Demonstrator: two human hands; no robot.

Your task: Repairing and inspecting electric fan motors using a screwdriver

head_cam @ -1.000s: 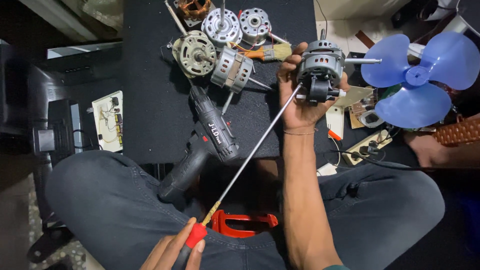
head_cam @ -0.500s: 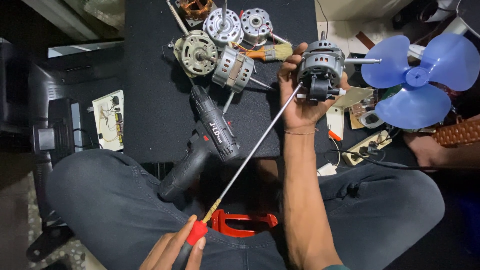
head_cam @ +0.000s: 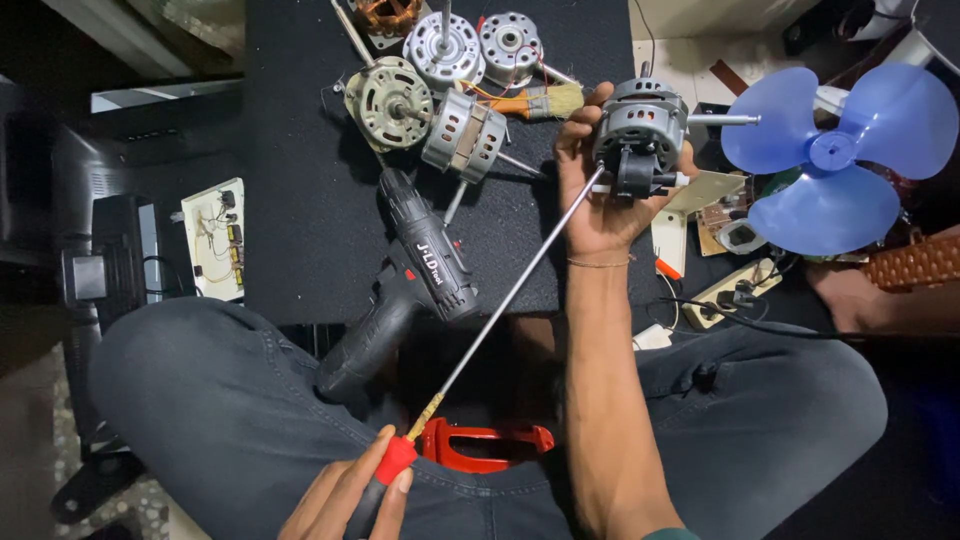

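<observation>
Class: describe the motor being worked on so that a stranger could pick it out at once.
Start at the black mat and go to its right edge, beside the blue fan blade. The grey motor sits in the right hand. Unlike the motors lying on the mat, it is held, with the long screwdriver reaching it.

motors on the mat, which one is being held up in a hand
The grey motor at the right edge, gripped by the right hand, screwdriver tip against it; the other motors lie untouched.

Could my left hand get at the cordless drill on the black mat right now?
Probably not at once: the left hand is closed around the long screwdriver, whose tip sits at the motor in the right hand. The cordless drill lies uncovered beside the shaft, so putting the screwdriver down would free the way.
</observation>
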